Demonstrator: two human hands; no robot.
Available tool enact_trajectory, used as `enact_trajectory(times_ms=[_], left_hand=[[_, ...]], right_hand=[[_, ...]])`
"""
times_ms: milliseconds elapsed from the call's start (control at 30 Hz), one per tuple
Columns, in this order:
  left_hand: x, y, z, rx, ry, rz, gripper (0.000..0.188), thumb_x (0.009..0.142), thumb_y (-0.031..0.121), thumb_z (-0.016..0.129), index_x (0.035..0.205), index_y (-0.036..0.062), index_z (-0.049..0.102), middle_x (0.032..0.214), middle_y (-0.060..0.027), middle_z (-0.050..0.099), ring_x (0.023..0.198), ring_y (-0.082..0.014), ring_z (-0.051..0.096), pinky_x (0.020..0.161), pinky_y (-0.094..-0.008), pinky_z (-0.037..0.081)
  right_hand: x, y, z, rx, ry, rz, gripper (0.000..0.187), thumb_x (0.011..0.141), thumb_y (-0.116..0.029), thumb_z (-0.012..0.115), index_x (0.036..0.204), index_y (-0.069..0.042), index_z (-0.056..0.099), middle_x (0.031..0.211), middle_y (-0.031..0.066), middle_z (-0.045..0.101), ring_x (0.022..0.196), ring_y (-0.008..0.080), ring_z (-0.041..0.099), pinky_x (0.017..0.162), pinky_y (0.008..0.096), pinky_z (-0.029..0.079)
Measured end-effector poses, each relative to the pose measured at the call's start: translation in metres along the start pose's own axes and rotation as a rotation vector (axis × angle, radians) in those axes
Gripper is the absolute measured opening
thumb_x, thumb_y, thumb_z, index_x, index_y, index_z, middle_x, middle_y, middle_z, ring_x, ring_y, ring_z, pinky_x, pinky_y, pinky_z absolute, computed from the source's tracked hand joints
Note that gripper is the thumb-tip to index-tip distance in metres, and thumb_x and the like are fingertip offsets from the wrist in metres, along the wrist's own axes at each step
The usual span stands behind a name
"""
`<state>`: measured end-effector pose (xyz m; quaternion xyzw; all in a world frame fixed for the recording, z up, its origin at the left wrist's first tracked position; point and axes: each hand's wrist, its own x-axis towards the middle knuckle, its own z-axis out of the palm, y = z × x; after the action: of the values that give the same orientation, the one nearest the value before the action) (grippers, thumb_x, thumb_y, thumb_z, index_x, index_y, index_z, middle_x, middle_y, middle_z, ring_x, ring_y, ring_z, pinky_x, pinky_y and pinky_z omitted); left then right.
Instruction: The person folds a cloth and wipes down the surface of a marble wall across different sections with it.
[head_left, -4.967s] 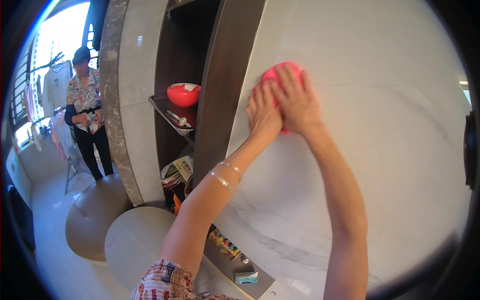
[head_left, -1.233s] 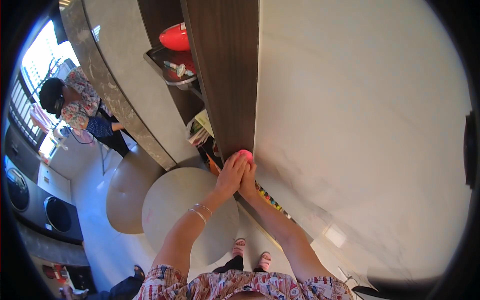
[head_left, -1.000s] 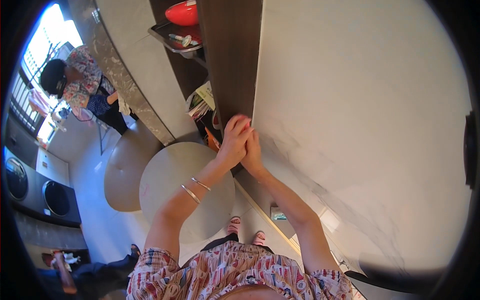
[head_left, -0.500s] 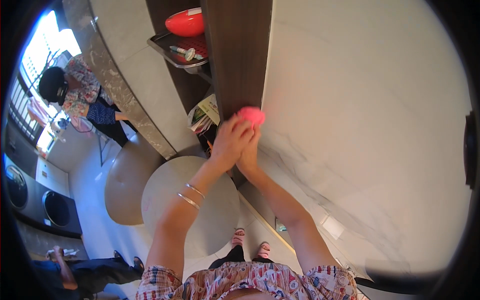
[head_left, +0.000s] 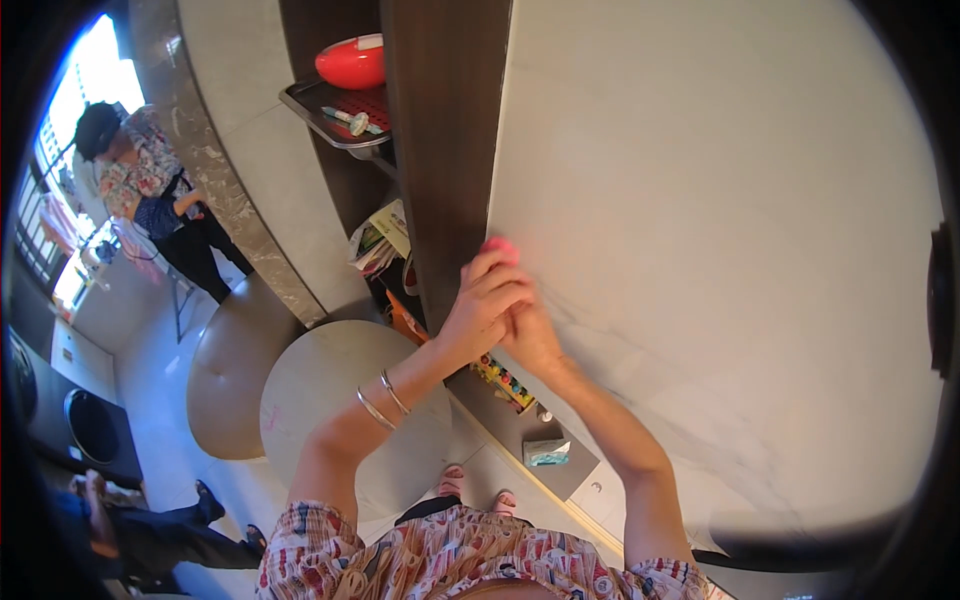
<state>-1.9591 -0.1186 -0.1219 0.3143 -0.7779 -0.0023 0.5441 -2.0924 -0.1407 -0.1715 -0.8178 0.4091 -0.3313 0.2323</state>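
Observation:
My hands are closed together in front of me, over the edge between a dark wooden panel (head_left: 440, 150) and a pale marbled surface (head_left: 700, 200). A small, bright pink, soft-looking lump (head_left: 498, 247) sticks out past the fingertips; most of it is hidden, so its kind cannot be made out. The fingers of my left hand (head_left: 484, 308), on the arm with two silver bangles (head_left: 375, 405), wrap across it and over my right hand (head_left: 532, 335). My right hand is closed underneath, its fingers largely covered by the left.
Shelves at the left hold a red rounded container (head_left: 352, 62), a dark tray (head_left: 330, 115) and papers (head_left: 382, 240). Two round stools (head_left: 345, 400) (head_left: 235, 380) stand below. A tissue-like pack (head_left: 547, 453) lies lower down. A person (head_left: 165, 195) stands far left; another person's legs (head_left: 190, 525) show lower left.
Both hands have drawn down and closer to me, and the pink lump shows less. The view has shifted, revealing colourful items and the pack below. The far person's arm has risen.

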Motion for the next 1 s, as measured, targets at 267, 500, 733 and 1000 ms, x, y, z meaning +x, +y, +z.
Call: enact_trajectory(times_ms=[267,500,733,1000], left_hand=[[0.139,0.077,-0.044,0.142,0.501,0.349,0.03,0.082,-0.002,0.054,0.111,0.0033,0.063,0.123,-0.0153,0.054,0.116,-0.033,0.046,0.1,-0.042,0.036],[0.172,0.024,0.006,-0.079,0.307,-0.071,0.056,0.093,0.002,0.04,0.145,-0.0021,0.02,0.15,-0.0264,0.018,0.14,-0.0416,0.019,0.114,-0.0447,0.02],[0.25,0.002,-0.017,0.05,0.51,0.116,0.058,0.089,0.0,0.048,0.142,-0.0005,0.024,0.144,-0.0292,0.025,0.131,-0.0462,0.029,0.109,-0.0511,0.027],[0.321,0.023,-0.084,0.104,0.484,-0.111,0.06,0.086,0.008,0.055,0.139,-0.0044,0.027,0.14,-0.031,0.027,0.124,-0.0506,0.035,0.101,-0.0576,0.033]], right_hand=[[0.053,-0.139,-0.169,-0.737,0.718,-0.715,0.054,0.072,-0.003,0.064,0.125,-0.008,0.054,0.137,0.0184,0.041,0.106,0.0403,0.048,0.089,0.0478,0.043],[0.088,-0.144,-0.201,-1.431,0.68,-0.632,0.049,0.08,-0.021,0.059,0.128,-0.014,0.056,0.139,0.0071,0.043,0.125,0.0316,0.04,0.106,0.0549,0.029],[0.143,-0.183,-0.241,-1.398,0.703,-0.728,0.05,0.079,-0.023,0.06,0.128,-0.014,0.056,0.143,0.0081,0.04,0.135,0.0323,0.032,0.108,0.0595,0.024],[0.194,-0.286,-0.271,-1.544,0.51,-0.578,0.053,0.085,-0.029,0.053,0.134,-0.009,0.048,0.146,0.0177,0.034,0.141,0.0356,0.023,0.113,0.0557,0.018]])
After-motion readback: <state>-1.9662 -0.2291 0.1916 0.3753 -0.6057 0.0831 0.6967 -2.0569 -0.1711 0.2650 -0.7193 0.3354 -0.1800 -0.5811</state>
